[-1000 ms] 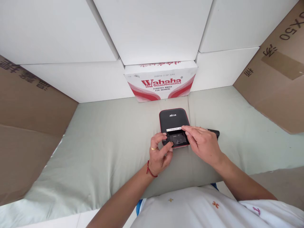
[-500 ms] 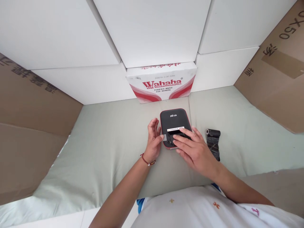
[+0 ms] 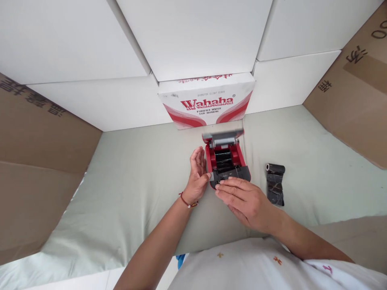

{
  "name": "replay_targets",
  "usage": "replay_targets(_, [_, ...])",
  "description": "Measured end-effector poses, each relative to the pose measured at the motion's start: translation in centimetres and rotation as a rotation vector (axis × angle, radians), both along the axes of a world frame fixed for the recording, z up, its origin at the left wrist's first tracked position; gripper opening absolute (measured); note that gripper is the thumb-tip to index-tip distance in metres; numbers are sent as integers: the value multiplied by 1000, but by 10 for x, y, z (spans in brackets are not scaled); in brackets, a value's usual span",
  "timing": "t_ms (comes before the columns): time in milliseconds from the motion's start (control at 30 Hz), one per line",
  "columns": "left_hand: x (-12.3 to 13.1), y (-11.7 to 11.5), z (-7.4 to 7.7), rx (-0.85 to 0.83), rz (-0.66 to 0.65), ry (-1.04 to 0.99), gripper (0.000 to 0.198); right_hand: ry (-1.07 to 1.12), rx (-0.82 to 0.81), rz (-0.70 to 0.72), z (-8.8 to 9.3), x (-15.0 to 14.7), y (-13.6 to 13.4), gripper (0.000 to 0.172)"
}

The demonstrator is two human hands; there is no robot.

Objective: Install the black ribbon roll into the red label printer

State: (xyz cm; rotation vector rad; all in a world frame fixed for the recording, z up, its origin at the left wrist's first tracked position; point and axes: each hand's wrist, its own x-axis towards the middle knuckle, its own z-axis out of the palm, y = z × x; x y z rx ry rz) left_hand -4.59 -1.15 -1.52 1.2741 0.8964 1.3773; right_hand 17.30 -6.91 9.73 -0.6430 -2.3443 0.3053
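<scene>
In the head view a small red and black label printer (image 3: pixel 210 155) lies on the green cloth with its lid (image 3: pixel 229 135) raised at the back, blurred by motion. A black ribbon (image 3: pixel 223 156) shows inside its red bay. My left hand (image 3: pixel 198 177) grips the printer's left side, its thumb on the grey tab (image 3: pixel 211 176) and its fingers along the edge. My right hand (image 3: pixel 242 197) rests over the front part, fingers stretched out and touching the black front cover, which they partly hide. To its right lies a roll of black ribbon (image 3: pixel 275 167), partly unrolled and creased.
Behind the printer stands a white and red Wahaha water carton (image 3: pixel 208 102), against stacked white boxes (image 3: pixel 193 36). Brown cardboard boxes stand at the left (image 3: pixel 39 161) and right (image 3: pixel 353 100). Green cloth (image 3: pixel 145 169) covers the surface, its front edge near my body.
The printer's lid has swung up and back, exposing the red bay and black ribbon. My right fingers have shifted slightly down toward the printer's front edge; my left hand stays at its side.
</scene>
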Motion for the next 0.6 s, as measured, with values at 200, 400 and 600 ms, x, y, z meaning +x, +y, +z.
replay_targets(200, [3,3,-4,33,-76,-51,88,35,-184,-187,24,10,40,30])
replay_targets(400, [5,4,-1,30,-79,-60,89,-738,-304,-481,40,-13,103,25])
replay_targets(600, [4,6,-3,34,-87,-52,88,-896,-311,-469,41,-44,118,23])
